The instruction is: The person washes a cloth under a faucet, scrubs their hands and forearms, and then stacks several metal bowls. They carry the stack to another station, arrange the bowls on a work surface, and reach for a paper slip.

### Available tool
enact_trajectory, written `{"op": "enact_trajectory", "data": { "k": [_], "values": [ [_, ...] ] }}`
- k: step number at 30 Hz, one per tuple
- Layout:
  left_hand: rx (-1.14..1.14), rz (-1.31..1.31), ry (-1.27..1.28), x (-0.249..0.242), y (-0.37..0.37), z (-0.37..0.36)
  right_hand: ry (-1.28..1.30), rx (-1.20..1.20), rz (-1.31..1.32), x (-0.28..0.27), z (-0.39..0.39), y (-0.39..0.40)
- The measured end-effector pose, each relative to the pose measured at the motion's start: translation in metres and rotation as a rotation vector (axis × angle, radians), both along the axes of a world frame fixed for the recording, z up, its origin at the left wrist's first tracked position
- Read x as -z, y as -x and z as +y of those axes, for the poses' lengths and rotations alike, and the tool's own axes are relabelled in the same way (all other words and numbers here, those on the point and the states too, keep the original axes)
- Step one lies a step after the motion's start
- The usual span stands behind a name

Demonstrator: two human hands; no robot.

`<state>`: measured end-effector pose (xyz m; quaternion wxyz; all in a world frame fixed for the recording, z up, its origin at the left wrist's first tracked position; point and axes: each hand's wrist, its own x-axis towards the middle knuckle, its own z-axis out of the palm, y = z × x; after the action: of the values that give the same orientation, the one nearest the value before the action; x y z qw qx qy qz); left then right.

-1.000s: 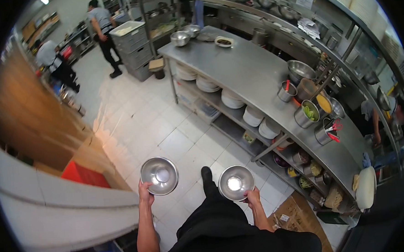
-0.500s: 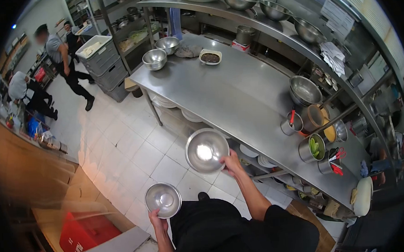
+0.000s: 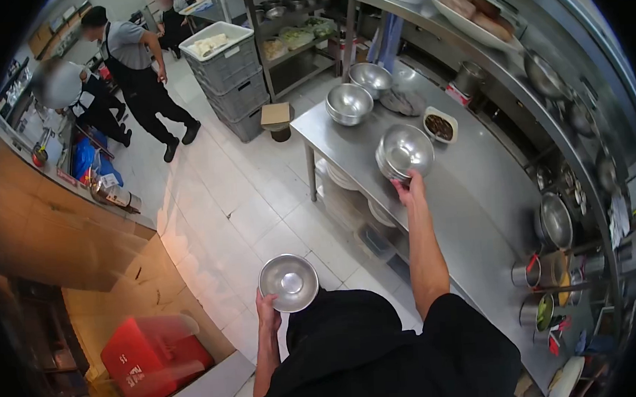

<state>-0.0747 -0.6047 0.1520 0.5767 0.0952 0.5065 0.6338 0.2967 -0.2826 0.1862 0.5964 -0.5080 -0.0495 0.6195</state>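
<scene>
My left hand (image 3: 268, 310) grips the rim of a small metal mixing bowl (image 3: 288, 283), held low over the floor with its inside facing up. With my right arm stretched forward, my right hand (image 3: 411, 186) is closed on the near rim of a larger metal mixing bowl (image 3: 405, 151). That bowl overlaps the left part of the steel table (image 3: 462, 198) in this view. Just past it stand a stack of metal bowls (image 3: 349, 105), another bowl (image 3: 371, 79), a grey cloth (image 3: 402, 102) and a white dish of dark sauce (image 3: 440, 125).
Grey crates (image 3: 233, 88) are stacked beyond the table, near a small bin (image 3: 278, 121). Two co-workers stand at the far left, one a person in a dark apron (image 3: 139, 71). A red box (image 3: 154, 358) sits at lower left. An overhead shelf (image 3: 572, 99) curves along the right.
I have moved forward and turned, so the table's left end is nearer. My right hand has carried the larger bowl from over the floor to the table. My left hand still holds the smaller bowl.
</scene>
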Motion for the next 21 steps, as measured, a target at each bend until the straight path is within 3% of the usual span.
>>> {"op": "enact_trajectory", "data": {
  "k": [2,3,5,7,8,10,13,15,18,21],
  "values": [
    [0.048,0.022,0.016,-0.012,0.016,0.045,-0.109,0.251,0.100,-0.003,0.008,0.024],
    [0.103,0.053,0.027,-0.018,0.024,0.063,-0.093,0.251,0.100,-0.004,0.000,0.041],
    [0.149,0.119,0.014,-0.028,0.041,0.129,-0.018,0.102,0.082,-0.011,0.011,0.089],
    [0.192,0.173,0.011,-0.035,0.045,0.169,-0.009,-0.234,0.157,-0.009,0.016,0.114],
    [0.218,0.185,-0.004,-0.038,0.044,0.185,-0.004,-0.234,0.160,-0.007,0.034,0.124],
    [0.242,0.197,0.003,-0.048,0.040,0.209,-0.086,-0.162,-0.014,0.000,0.073,0.140],
    [0.361,0.183,0.000,-0.060,0.020,0.243,-0.068,-0.106,0.019,-0.022,0.139,0.148],
    [0.420,0.339,0.054,-0.066,0.004,0.258,0.004,0.060,-0.094,-0.017,0.177,0.151],
    [0.382,0.312,0.079,-0.075,-0.026,0.269,0.006,0.144,-0.188,0.000,0.197,0.153],
    [0.339,0.238,0.075,-0.075,-0.042,0.289,0.023,0.136,-0.088,0.003,0.199,0.148]
  ]
}}
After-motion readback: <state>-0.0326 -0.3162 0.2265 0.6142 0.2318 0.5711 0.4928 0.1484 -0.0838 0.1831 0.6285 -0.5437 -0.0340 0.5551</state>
